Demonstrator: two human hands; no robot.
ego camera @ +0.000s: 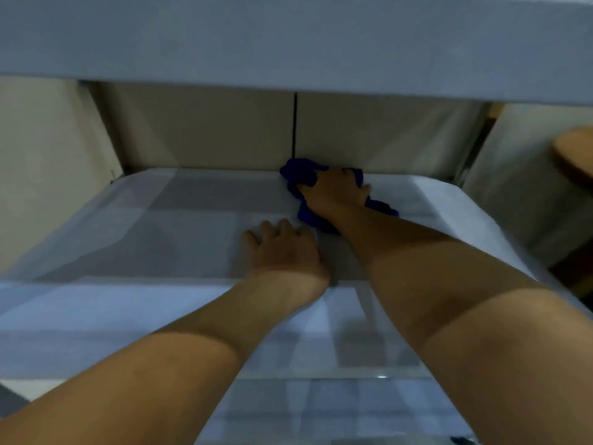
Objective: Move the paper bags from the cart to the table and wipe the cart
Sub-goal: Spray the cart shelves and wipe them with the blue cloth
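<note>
Blue cloth (pixel 303 179) is down on the cart shelf (pixel 179 226), bunched at the far edge against the beige back panel (pixel 205 130), its crumpled length trailing from far left toward near right. The right hand (pixel 337 191) sits on top of it, fingers curled into the fabric, gripping. The left hand (pixel 284 248) lies on the bare shelf just nearer, fingers loosely bent, holding nothing. The upper shelf (pixel 288 40) overhangs it all. A round wooden edge (pixel 574 152) peeks in at right.

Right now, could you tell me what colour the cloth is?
Dark blue cloth, gripped by the right hand; head view.
</note>
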